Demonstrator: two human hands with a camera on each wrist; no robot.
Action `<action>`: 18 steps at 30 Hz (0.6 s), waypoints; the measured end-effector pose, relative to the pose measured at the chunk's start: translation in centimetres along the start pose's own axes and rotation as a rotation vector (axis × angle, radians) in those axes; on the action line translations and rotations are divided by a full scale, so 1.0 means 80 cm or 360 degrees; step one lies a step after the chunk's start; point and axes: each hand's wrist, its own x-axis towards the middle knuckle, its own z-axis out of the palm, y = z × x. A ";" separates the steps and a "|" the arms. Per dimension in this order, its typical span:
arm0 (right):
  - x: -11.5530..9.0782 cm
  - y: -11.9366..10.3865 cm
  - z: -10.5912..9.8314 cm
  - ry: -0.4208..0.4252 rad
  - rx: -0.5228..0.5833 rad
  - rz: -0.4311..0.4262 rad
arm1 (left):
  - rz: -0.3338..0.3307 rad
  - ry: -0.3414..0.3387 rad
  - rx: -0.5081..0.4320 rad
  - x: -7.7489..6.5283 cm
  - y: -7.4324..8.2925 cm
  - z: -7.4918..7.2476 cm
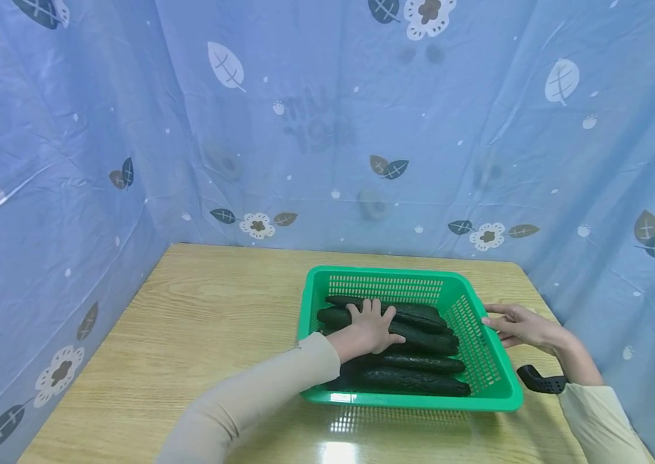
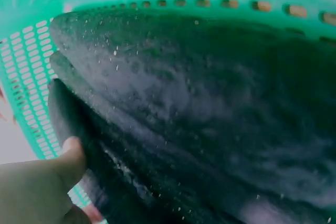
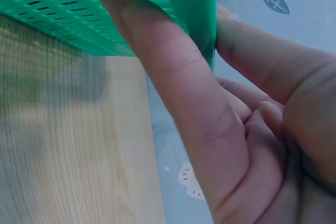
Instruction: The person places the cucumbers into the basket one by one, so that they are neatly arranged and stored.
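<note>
Several long dark-green cucumbers (image 1: 414,380) lie side by side in a green plastic basket (image 1: 409,403) with slotted walls. My left hand (image 1: 367,332) rests on the cucumbers near the middle of the basket, its fingers spread over them. In the left wrist view the thumb (image 2: 73,153) touches one cucumber (image 2: 68,114), and the other fingers are mostly hidden. At the basket's right side my right hand (image 1: 527,327) holds the rim, thumb at the edge. A finger (image 3: 173,72) lies against the slotted outer wall in the right wrist view.
The basket stands on a light wood-grain table (image 1: 217,309), right of its middle. A blue curtain (image 1: 316,161) with leaf and flower prints hangs behind the table and along both sides. A black piece (image 1: 539,380) sits at the right wrist.
</note>
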 end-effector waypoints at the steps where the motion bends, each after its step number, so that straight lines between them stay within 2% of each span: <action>1: 0.000 0.000 0.000 0.0010 -0.0003 0.0004 | 0.0000 0.0005 0.0020 0.000 0.000 0.000; 13: 0.004 0.002 0.002 0.0096 -0.0104 -0.0020 | 0.0022 0.0004 0.0233 -0.001 -0.006 -0.001; 18: 0.003 -0.001 0.002 0.0180 -0.0229 -0.0045 | 0.0068 0.0022 0.0197 -0.003 -0.019 -0.005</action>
